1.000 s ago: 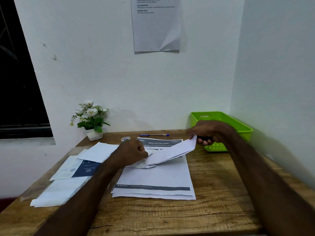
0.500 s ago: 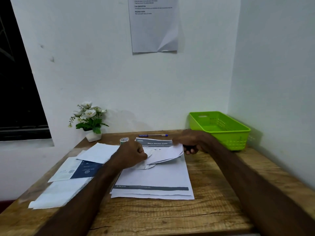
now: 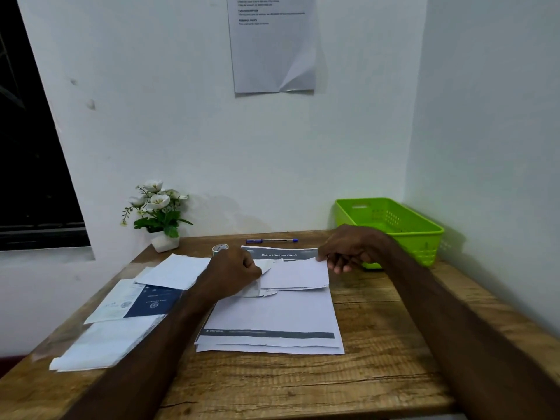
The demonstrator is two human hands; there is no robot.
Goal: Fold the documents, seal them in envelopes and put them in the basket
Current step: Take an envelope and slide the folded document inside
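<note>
A white envelope [image 3: 295,275] lies on the far part of a stack of printed documents [image 3: 272,322] in the middle of the wooden table [image 3: 378,359]. My left hand [image 3: 230,274] grips the envelope's left end, where a crumpled white flap shows under the fist. My right hand [image 3: 348,250] pinches its right edge. The lime green basket [image 3: 391,227] stands at the back right corner, just behind my right hand. Nothing is visible inside it.
Folded papers and envelopes [image 3: 127,304] lie spread on the table's left side. A tape roll [image 3: 220,248] and a blue pen [image 3: 271,240] sit near the back wall. A small potted white flower [image 3: 159,213] stands at the back left. Walls close the back and right.
My right hand, which held the envelope's right end lifted near the basket, has lowered it flat onto the document stack. My left hand stayed on its left end.
</note>
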